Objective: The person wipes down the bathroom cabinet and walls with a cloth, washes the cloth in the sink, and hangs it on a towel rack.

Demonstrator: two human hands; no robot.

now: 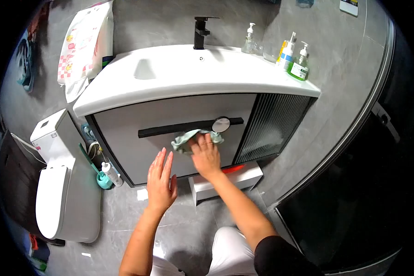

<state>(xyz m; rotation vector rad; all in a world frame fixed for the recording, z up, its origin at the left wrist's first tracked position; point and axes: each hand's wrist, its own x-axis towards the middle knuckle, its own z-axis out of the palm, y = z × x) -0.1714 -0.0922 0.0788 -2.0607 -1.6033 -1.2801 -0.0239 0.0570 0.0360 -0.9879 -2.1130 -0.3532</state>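
Note:
A pale green cloth [183, 140] is bunched against the light grey cabinet front [117, 142], just under its long black handle [165, 129]. My right hand [206, 157] presses on the cloth, its fingers over it and partly hiding it. To the left, my left hand [161, 181] is held up in front of the cabinet with fingers stretched out and nothing in it. A small round mirror-like disc [221, 124] sits at the right part of the handle, just above the cloth.
Above the cabinet is a white sink [170, 87] with a black faucet [199, 33] and several bottles at its right. A white toilet [55, 198] stands left, beside a toilet brush holder [104, 180]. A low white stool [202, 187] is below; a dark glass door [349, 198] is right.

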